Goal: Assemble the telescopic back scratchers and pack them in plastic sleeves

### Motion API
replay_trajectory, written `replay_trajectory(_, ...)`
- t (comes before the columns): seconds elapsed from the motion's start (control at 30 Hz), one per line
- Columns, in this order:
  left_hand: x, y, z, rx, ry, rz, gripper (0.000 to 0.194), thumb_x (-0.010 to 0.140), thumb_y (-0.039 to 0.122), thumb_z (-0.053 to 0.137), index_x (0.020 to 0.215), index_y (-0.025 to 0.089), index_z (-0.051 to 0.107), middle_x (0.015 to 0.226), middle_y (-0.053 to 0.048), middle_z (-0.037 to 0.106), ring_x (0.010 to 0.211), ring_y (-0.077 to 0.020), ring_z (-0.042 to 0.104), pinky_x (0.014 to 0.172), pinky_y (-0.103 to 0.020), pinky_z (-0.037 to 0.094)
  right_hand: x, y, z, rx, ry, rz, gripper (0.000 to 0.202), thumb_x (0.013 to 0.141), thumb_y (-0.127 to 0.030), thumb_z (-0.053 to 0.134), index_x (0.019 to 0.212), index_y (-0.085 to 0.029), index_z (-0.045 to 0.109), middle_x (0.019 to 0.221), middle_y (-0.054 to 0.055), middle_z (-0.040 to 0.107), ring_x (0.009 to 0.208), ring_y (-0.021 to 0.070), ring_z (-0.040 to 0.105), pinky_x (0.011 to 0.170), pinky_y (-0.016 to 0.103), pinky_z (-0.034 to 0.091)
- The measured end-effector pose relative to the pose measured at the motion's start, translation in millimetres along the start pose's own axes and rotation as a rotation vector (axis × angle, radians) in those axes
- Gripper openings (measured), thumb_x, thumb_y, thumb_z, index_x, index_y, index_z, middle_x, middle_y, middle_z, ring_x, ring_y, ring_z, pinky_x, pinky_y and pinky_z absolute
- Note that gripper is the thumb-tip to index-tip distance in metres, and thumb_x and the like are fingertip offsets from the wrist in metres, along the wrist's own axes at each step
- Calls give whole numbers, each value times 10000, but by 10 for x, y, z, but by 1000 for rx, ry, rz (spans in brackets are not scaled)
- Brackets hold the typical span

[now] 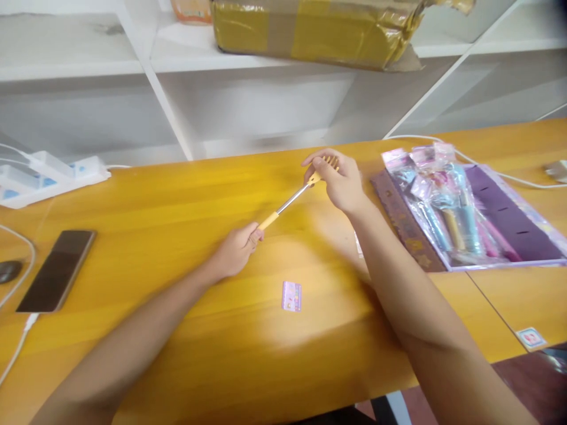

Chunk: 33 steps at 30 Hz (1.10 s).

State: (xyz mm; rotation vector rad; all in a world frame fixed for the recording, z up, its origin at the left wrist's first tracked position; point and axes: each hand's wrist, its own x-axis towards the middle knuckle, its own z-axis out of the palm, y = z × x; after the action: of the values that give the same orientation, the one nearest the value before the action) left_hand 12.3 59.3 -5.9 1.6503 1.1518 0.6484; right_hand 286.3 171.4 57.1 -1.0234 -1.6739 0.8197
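A yellow telescopic back scratcher (292,199) with a silver metal rod stretches slantwise between my hands, above the table. My left hand (234,251) is closed around its yellow handle at the lower end. At the upper end, my right hand (340,180) grips the clawed head, its thumb on the yellow neck and the claw tines showing beside the fingers. Below them, a small purple printed card (291,296) lies on the table. Part of another pale card (358,245) shows next to my right forearm.
On the right, an open purple box (509,209) holds several plastic-wrapped items (447,200). A phone (57,271) with a cable and a white power strip (53,177) are at left. A taped carton (310,32) sits on the shelf behind. A sticker (531,337) is near the front edge.
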Motion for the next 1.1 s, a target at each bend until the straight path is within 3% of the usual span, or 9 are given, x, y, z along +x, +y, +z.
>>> replay_trajectory(0.27,-2,54,0,42,23,-2,343,1112,460,363,905,225,504,629,61,445,563,-132,401,591,-287,335,-38,29,124,153,-26,25,394,999,-627,691,928,-240,686,588,-40,633,466,137,636,505,262,513)
replay_trajectory(0.87,-12,84,14,78,23,1,371,1121,480,349,895,228,502,643,48,439,601,-151,415,618,-292,329,-163,28,257,206,-101,121,464,970,-741,647,987,-280,599,576,-68,589,446,156,619,490,308,529)
replay_trajectory(1.1,-6,79,21,101,25,3,363,1121,470,348,891,230,496,639,49,450,601,-151,418,633,-296,336,-186,57,288,218,-90,123,436,976,-716,653,1006,-283,614,573,-61,592,447,162,607,482,309,520)
